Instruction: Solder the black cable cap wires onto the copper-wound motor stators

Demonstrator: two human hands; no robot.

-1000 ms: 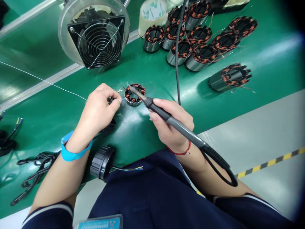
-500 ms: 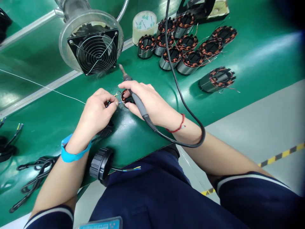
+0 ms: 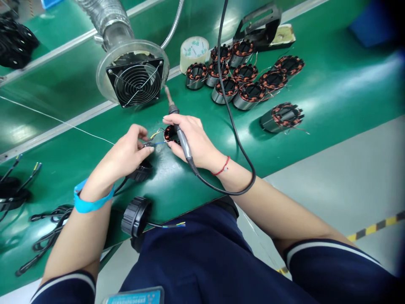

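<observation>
A soldering iron [image 3: 184,143] lies across my right hand [image 3: 199,141], its tip pointing up and away toward the fan. The same hand's thumb and fingers close around a copper-wound motor stator [image 3: 170,133], partly hidden by the hand. My left hand [image 3: 131,150] is at the coloured wires [image 3: 155,136], blue and yellow-green, that run to the stator; its thumb and forefinger look a little parted around them. A thin solder wire [image 3: 85,126] comes in from the left to this hand. Beneath it sits a black cap [image 3: 142,171] on a cable.
A fume extractor fan [image 3: 137,84] hangs beyond my hands. Several stators [image 3: 251,95] stand at the back right, with one lying apart [image 3: 281,117]. A tape roll [image 3: 194,55], an iron stand [image 3: 257,25], a ribbed black cap [image 3: 136,215] and black cables [image 3: 52,236] are also on the bench.
The view has shifted slightly. My left thumb and forefinger have loosened apart, showing more of the coloured wires. My right hand keeps the iron and the stator.
</observation>
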